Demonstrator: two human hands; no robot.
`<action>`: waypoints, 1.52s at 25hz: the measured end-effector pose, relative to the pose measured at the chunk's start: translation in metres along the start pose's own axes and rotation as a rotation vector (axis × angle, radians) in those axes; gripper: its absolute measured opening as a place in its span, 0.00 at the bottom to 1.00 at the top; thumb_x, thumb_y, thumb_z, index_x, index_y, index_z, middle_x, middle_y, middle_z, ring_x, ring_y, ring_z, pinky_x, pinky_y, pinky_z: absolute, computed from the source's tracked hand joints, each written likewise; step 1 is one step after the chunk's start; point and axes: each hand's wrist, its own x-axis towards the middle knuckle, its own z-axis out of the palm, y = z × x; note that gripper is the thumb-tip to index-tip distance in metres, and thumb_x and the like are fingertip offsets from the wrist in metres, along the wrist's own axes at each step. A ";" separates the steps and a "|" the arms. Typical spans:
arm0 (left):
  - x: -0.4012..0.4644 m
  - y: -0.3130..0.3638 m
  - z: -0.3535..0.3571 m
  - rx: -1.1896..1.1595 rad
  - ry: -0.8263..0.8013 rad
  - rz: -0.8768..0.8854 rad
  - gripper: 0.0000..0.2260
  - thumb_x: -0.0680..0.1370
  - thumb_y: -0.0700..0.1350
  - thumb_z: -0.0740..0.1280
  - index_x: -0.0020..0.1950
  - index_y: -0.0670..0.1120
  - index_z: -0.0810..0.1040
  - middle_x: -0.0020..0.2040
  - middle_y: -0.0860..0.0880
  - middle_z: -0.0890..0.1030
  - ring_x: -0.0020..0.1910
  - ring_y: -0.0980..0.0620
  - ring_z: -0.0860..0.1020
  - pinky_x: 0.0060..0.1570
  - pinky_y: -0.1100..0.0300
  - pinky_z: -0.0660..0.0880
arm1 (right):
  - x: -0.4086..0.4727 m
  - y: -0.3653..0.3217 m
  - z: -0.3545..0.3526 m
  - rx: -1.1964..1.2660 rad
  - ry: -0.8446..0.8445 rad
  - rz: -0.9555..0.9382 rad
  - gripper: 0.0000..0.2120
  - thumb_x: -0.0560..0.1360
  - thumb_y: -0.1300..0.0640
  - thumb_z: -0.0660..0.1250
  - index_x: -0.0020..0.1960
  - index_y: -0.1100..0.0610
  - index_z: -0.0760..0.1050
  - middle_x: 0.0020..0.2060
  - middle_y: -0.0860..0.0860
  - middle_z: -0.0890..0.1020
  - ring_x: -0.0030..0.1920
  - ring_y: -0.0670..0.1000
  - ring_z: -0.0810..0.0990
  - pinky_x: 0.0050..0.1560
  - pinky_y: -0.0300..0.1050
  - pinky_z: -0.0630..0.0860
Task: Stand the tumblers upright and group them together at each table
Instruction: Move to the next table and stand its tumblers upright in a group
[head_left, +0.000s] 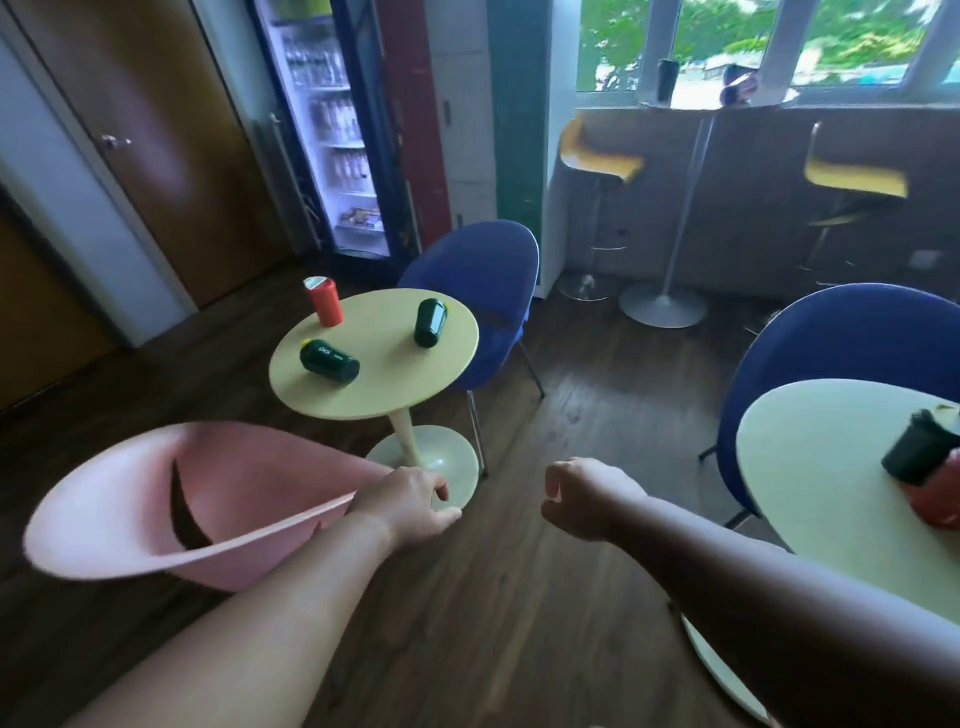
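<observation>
Holding nothing, my left hand (415, 501) hangs with loosely bent fingers just beside the rim of a pink chair (156, 509), whether touching it I cannot tell; my right hand (582, 499) is loosely curled, its palm side turned away, nothing visible in it. Both reach toward the round table (384, 384) ahead, which I judge to be the next station. On it, a red tumbler (323, 301) stands upright at the far left edge; one dark green tumbler (329, 357) lies on its side near the left edge, and a second green tumbler (430, 322) lies tipped toward the right edge, all well apart. Two need standing, then grouping. At the right frame edge a second table (810, 467) carries a dark tumbler (919, 452) and something red, cut off and blurred; posture undeterminable. A blue chair (478, 291) sits behind the round table.
</observation>
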 end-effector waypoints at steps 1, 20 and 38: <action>0.014 -0.001 -0.002 -0.002 -0.008 0.008 0.17 0.73 0.64 0.66 0.56 0.56 0.78 0.54 0.52 0.83 0.53 0.51 0.80 0.53 0.55 0.78 | 0.013 0.003 -0.004 0.001 0.003 0.012 0.12 0.73 0.46 0.64 0.53 0.50 0.77 0.52 0.50 0.81 0.52 0.56 0.80 0.51 0.46 0.78; 0.329 -0.108 -0.094 -0.126 0.003 -0.269 0.17 0.75 0.62 0.65 0.59 0.56 0.77 0.55 0.55 0.81 0.54 0.51 0.79 0.51 0.58 0.75 | 0.418 -0.003 -0.100 -0.064 -0.090 -0.192 0.08 0.70 0.46 0.61 0.41 0.50 0.71 0.41 0.47 0.78 0.42 0.54 0.78 0.41 0.45 0.77; 0.572 -0.212 -0.150 -0.190 -0.072 -0.300 0.17 0.76 0.61 0.65 0.61 0.55 0.77 0.57 0.53 0.79 0.53 0.49 0.78 0.51 0.57 0.76 | 0.698 -0.028 -0.119 -0.040 -0.200 -0.200 0.12 0.73 0.46 0.63 0.53 0.49 0.77 0.47 0.48 0.81 0.46 0.52 0.80 0.49 0.48 0.80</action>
